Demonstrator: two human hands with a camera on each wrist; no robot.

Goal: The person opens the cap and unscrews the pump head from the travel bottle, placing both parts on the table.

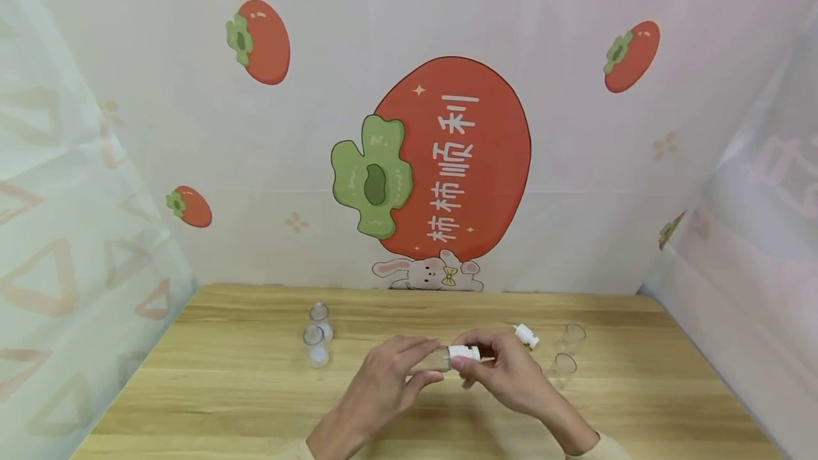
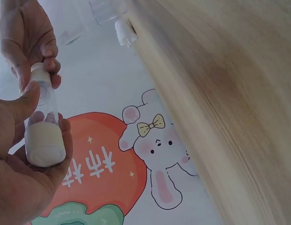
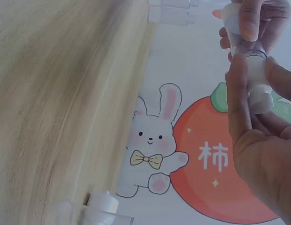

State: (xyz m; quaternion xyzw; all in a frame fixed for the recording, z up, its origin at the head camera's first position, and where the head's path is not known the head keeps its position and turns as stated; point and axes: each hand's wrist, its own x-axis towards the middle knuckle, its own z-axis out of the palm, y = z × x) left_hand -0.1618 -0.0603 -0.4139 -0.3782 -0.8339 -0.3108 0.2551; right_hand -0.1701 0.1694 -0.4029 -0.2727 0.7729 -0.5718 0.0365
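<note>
My left hand (image 1: 386,378) grips a small clear bottle (image 2: 45,143) with a whitish lower part, fingers and thumb wrapped round its body. The bottle lies nearly level above the table, its neck toward my right hand (image 1: 517,378). That hand pinches a white pump top (image 1: 464,353) between thumb and fingers at the bottle's mouth. In the right wrist view, the ribbed collar of the pump top (image 3: 257,77) meets the bottle's neck; whether it is fully seated I cannot tell. The left fingers partly cover the bottle in the head view.
Two clear open bottles, a front one (image 1: 316,353) and a back one (image 1: 321,318), stand left on the wooden table (image 1: 224,389). To the right lie another white pump top (image 1: 527,336) and two clear caps, one nearer (image 1: 565,368) and one farther (image 1: 574,336). A printed cloth (image 1: 307,126) hangs behind.
</note>
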